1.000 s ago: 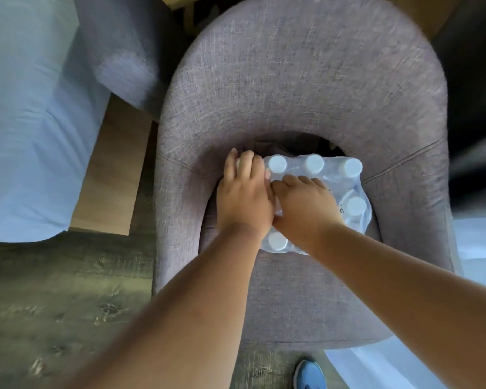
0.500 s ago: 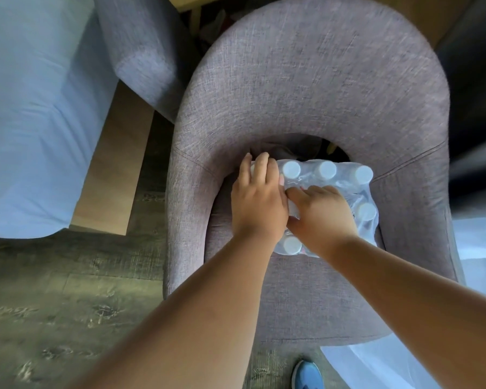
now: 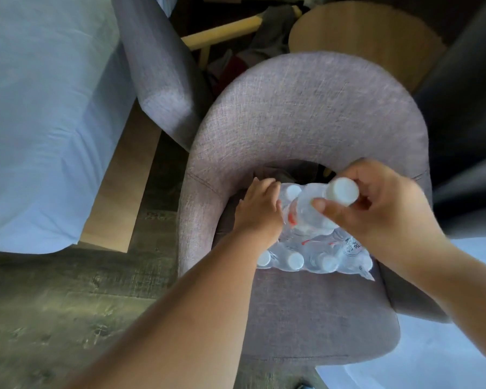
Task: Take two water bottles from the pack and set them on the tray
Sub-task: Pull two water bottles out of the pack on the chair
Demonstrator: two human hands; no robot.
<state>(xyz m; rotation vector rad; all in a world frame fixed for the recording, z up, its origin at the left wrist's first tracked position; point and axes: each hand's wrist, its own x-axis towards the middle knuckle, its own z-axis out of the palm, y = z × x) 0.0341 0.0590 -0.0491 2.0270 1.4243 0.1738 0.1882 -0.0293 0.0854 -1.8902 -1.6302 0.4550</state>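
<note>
Plastic-wrapped pack [image 3: 314,248], bottle [image 3: 310,213] above

Two bare forearms enter from the lower edge of the head view, with no sleeve, cuff, watch, bracelet or ring visible anywhere along them. The bare left hand [image 3: 260,211] is seen from its back, with knuckles and short fingers showing. The bare right hand [image 3: 382,209] looks larger, being nearer the camera; its thumb shows a short, plain, unpainted nail. Both wrists are uncovered, and no marks or jewellery can be made out. Whatever clothing is worn lies outside the picture.
</note>
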